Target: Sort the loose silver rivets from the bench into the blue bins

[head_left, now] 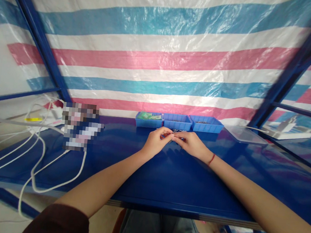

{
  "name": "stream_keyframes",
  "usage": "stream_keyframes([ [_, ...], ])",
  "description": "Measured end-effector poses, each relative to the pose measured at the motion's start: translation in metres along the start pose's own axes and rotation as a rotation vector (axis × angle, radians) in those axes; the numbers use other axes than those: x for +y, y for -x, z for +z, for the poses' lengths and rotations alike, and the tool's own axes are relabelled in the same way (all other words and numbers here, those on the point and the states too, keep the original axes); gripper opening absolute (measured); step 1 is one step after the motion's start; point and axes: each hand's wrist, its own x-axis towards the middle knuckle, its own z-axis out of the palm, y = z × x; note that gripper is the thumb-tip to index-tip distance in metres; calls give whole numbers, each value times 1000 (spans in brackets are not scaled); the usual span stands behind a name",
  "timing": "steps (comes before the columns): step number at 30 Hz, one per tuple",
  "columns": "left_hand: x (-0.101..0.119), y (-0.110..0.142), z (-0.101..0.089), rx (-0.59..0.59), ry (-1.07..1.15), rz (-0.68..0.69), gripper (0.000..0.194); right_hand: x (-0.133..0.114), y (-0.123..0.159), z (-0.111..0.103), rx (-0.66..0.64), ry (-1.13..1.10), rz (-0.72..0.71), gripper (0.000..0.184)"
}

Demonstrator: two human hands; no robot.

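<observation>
My left hand [157, 139] and my right hand [190, 142] meet over the blue table, fingertips pinched together and touching. Whatever sits between the fingers is too small to make out. Just behind and beneath the fingertips lie several thin, shiny metal pieces [180, 131] on the tabletop. Beyond the hands stand three blue bins in a row. In the left bin [148, 122] are green and pale items; the middle bin [176, 124] and the right bin [207, 127] hold small, dark or metallic pieces.
A clear plastic lid [245, 135] lies right of the bins. White cables [41, 157] loop over the table's left side, near a blurred-out patch [81, 127]. At the far right is a white power strip [290, 133]. Blue metal posts [38, 43] frame a striped plastic sheet [160, 62].
</observation>
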Motion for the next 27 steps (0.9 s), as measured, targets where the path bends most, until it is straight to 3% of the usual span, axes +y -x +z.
stream_keyframes([
  [14,2,0,-2,-11,-7,73,13,-3,0,-3,46,-17,17,34],
  [21,1,-2,-3,23,23,38,14,0,0,-6,226,29,-4,22],
  [27,-8,-5,-3,16,115,-18,15,-7,1,-10,265,62,-61,22],
])
